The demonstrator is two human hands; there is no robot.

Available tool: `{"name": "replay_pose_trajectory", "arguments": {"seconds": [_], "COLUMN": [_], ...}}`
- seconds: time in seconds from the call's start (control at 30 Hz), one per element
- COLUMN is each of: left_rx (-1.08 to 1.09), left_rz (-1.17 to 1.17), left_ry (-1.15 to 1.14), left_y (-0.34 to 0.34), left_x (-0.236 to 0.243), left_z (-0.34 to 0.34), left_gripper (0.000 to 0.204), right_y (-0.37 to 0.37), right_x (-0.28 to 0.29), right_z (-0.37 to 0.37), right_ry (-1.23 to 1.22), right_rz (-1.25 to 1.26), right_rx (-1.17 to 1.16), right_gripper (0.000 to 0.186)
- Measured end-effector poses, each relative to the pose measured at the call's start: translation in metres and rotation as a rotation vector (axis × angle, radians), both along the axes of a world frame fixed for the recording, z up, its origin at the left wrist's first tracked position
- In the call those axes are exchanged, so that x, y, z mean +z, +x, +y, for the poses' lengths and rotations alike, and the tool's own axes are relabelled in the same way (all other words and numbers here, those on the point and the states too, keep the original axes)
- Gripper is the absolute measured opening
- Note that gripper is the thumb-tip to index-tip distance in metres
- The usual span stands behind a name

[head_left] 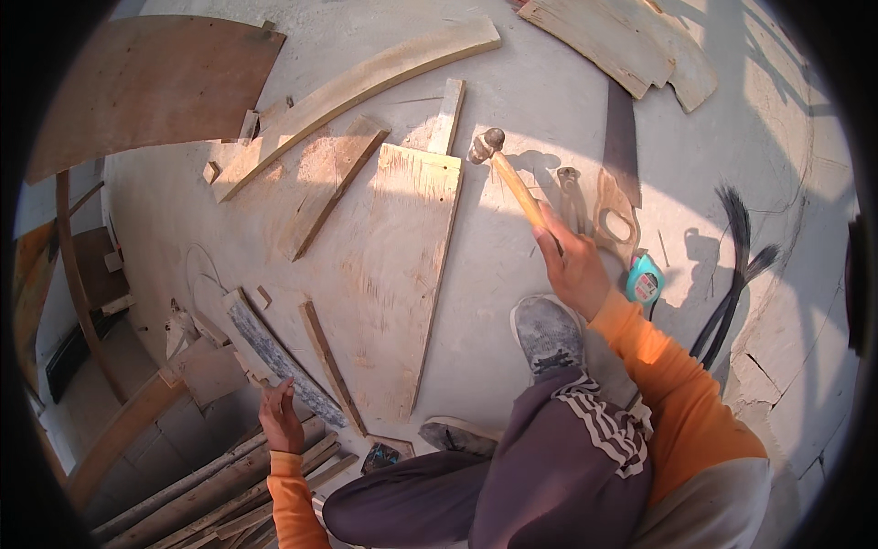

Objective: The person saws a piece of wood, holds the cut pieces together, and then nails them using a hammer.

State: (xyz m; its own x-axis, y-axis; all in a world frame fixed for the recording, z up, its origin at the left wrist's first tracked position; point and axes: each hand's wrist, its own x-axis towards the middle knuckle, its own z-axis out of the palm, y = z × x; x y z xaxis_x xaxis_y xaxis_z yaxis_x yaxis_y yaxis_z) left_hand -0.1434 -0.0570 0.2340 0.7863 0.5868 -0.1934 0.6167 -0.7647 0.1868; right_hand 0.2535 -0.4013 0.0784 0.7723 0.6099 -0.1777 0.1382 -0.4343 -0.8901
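Observation:
My right hand (pixel 576 261) is wrapped round the wooden handle of a hammer (pixel 517 188), whose metal head points away from me above the floor. Beside a narrow wooden strip smeared grey (pixel 274 352), at its near left edge, is my left hand (pixel 281 419). Its fingers are bent and pressed together; what lies between them, if anything, I cannot make out. A wide tapered plywood board (pixel 393 274) lies flat in front of me, with a thin batten (pixel 329 361) near its left side.
A handsaw (pixel 617 206), a metal tool (pixel 572 197) and a turquoise tape measure (pixel 645 280) lie right of the hammer. Black wire strands (pixel 734 256) lie farther right. A curved timber (pixel 366 87) and short plank (pixel 338 183) are ahead. Stacked lumber (pixel 229 485) is lower left.

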Motion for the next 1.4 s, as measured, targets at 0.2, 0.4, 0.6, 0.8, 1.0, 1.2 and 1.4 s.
{"name": "replay_pose_trajectory", "arguments": {"seconds": [0.2, 0.4, 0.6, 0.8, 1.0, 1.2, 1.4], "left_rx": [-0.137, 0.023, 0.269, 0.139, 0.025, 0.060, 0.130], "left_rz": [-0.284, -0.597, -0.824, -0.784, -0.771, -0.773, -0.796], "left_ry": [-0.329, -0.380, -0.444, -0.254, -0.188, -0.210, -0.208], "left_y": [0.244, 0.339, 0.345, 0.348, 0.350, 0.350, 0.350], "left_x": [-0.091, -0.160, -0.189, -0.216, -0.240, -0.244, -0.238], "left_z": [-0.039, -0.077, -0.105, -0.110, -0.112, -0.113, -0.110], "left_gripper": [0.015, 0.023, 0.012, 0.006, 0.007, 0.008, 0.007], "right_y": [0.010, 0.025, 0.025, 0.046, 0.067, 0.072, 0.077], "right_x": [-0.007, -0.009, -0.013, -0.003, -0.038, -0.052, -0.066], "right_z": [0.001, 0.006, 0.023, 0.080, 0.139, 0.145, 0.142], "right_ry": [-0.107, -0.178, -0.204, -0.082, 0.182, 0.109, 0.062], "right_rz": [-0.214, -0.259, -0.262, -0.356, -0.154, -0.177, -0.002], "right_rx": [-0.092, -0.062, -0.049, -0.090, -0.013, 0.034, 0.051], "right_gripper": [0.053, 0.060, 0.058, 0.032, 0.012, 0.007, 0.014]}}
